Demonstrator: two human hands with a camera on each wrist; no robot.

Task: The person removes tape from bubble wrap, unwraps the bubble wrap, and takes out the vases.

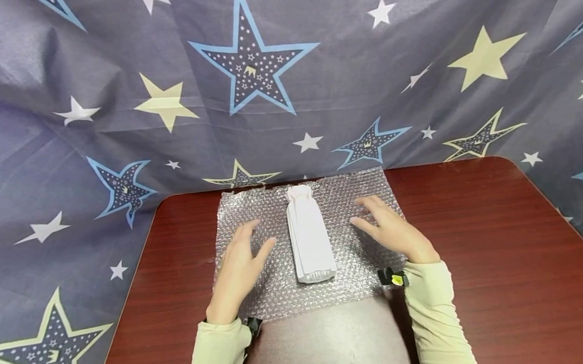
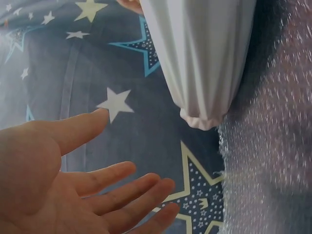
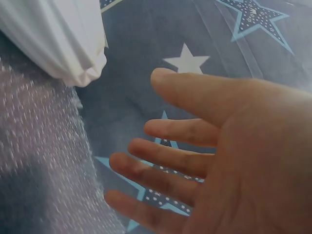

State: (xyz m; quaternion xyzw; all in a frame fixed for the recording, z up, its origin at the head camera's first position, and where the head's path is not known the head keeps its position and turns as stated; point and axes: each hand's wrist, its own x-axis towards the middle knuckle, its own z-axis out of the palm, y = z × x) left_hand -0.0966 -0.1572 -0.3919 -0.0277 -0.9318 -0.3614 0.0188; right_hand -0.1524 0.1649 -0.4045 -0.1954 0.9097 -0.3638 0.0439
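A white vase-like object (image 1: 310, 235) with lengthwise pleats and a narrow, ruffled neck lies on a sheet of bubble wrap (image 1: 282, 302). Its neck points toward the back of the table. My left hand (image 1: 236, 268) hovers over the wrap to its left, fingers spread and thumb toward it. To its right, my right hand (image 1: 393, 231) is held in much the same way, holding nothing. Both wrist views show an open palm, the left hand (image 2: 83, 180) and the right hand (image 3: 234, 151) each apart from the white object.
The bubble wrap covers the middle of a reddish-brown wooden table (image 1: 494, 238) and reaches its back edge. A dark cloth (image 1: 346, 87) printed with stars hangs behind and at both sides. Small black devices sit at both wrists, the right one (image 1: 392, 277) with a yellow patch.
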